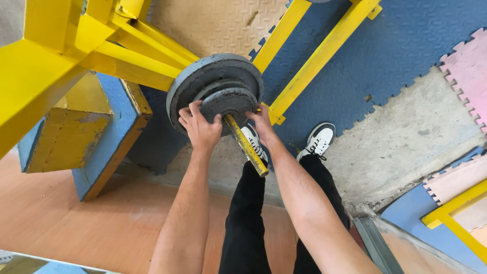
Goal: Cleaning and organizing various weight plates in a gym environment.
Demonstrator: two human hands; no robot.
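Looking down, 2 legs in black trousers (253, 223) stand over white shoes (318, 140) on a grey floor (401, 147). Just past the knees, a yellow peg (247, 147) sticks out toward the person, its tip bare.

Both arms reach up to the small grey weight plate (228, 101) that sits on that peg. The left hand (200, 127) is wrapped over the plate's left edge, fingers curled tight on it. The right hand (262, 122) holds the right edge, but its fingers are hidden behind the plate, so I cannot tell how firm that hold is.

Behind the small plate sits 1 big grey plate (203, 76), touching it.

To do this well, I think both hands should grip evenly and keep the plate straight on the peg, so it does not stick. Toes are right below, so hold on tight.

Farther off are the yellow frame (50, 45) and blue mats (406, 35).
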